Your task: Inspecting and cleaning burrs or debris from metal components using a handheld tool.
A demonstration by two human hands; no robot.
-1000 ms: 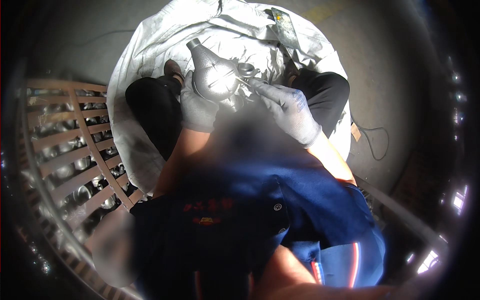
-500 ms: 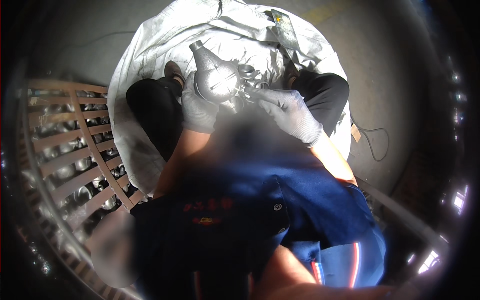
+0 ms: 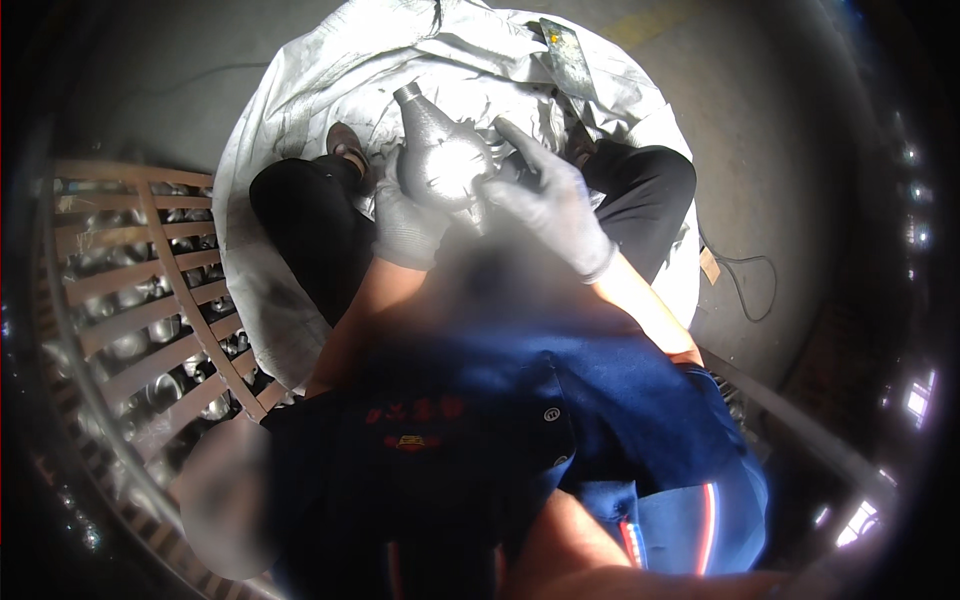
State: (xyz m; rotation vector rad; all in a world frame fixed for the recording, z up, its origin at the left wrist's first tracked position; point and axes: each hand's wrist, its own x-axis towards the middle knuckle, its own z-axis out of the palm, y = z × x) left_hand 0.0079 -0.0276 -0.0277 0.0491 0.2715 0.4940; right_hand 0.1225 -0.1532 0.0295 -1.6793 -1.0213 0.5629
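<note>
A grey metal casting (image 3: 440, 165), round-bodied with a tapering neck that points up and to the left, is held above the white sheet between my legs. My left hand (image 3: 408, 222), in a pale work glove, is closed round its left side and underside. On the casting's right, my gloved right hand (image 3: 548, 205) has thumb and fingers spread apart. Its thumb tip comes close to the casting's surface; whether it touches, I cannot tell. Strong light washes out the casting's front, and what lies behind the right hand is mostly hidden.
White sheeting (image 3: 300, 90) spreads round my legs and feet. A flat, worn metal plate (image 3: 567, 60) lies on it at the far right. To the left stands a brown slatted metal crate (image 3: 150, 230) holding several shiny metal parts. A thin cable (image 3: 765, 290) lies on the floor at right.
My right hand has moved up and left, and its fingers have opened from a closed grip beside the casting. The casting, still in my left hand, has shifted slightly right.
</note>
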